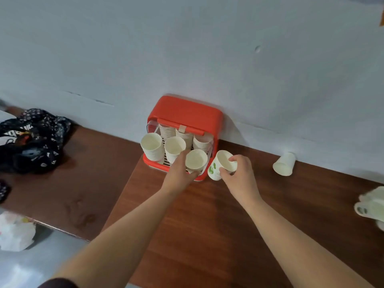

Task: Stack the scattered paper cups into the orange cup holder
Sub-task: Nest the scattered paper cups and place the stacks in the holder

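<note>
The orange cup holder (185, 113) stands against the white wall on the brown table, its front open and several stacks of white paper cups inside. My left hand (179, 173) grips the front right stack of cups (196, 160) at the holder's front edge. My right hand (239, 175) pinches the rim of a single white paper cup with green print (217, 166), tilted, just right of the holder. Another paper cup (284, 164) lies on its side by the wall further right.
A dark patterned cloth bag (31, 140) lies at the table's left. A white plastic bag (15, 231) sits below the table's left front edge. More whitish cups or bags (372, 204) show blurred at the right edge. The wall (187, 48) closes the far side.
</note>
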Demonstrator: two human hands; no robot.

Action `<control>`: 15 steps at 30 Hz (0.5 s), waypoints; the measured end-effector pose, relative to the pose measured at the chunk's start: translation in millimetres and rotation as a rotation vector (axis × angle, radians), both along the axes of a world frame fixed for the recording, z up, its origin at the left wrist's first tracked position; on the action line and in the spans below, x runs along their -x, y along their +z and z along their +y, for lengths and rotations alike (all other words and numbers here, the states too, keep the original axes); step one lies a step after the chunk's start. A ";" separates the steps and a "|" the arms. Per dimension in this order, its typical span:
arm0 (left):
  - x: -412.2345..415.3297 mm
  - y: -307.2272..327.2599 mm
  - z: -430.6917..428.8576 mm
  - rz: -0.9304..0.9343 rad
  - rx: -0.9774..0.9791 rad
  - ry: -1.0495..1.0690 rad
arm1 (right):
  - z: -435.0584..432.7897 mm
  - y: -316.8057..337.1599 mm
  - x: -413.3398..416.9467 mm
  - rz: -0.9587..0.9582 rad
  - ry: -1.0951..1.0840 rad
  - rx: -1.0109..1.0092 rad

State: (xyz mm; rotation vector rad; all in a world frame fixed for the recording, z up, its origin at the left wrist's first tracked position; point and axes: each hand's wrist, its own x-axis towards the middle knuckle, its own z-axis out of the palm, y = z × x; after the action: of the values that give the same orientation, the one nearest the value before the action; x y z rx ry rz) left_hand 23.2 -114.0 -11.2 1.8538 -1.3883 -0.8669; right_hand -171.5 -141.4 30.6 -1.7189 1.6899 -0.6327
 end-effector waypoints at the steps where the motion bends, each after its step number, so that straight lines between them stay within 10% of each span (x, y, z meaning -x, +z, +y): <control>1: 1.0 -4.1 -4.1 -0.019 -0.003 0.007 | -2.1 -3.0 -1.5 0.007 -0.010 -0.002; 15: 14.1 -53.1 -31.3 -0.151 -0.123 0.032 | -20.3 -35.1 -11.5 0.026 -0.032 0.038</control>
State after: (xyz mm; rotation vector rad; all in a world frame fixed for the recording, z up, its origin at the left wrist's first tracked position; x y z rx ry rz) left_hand 9.0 -145.3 -64.3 2.0669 -1.4189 -0.8266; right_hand -160.1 -161.7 -4.5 -1.7367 1.7365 -0.6633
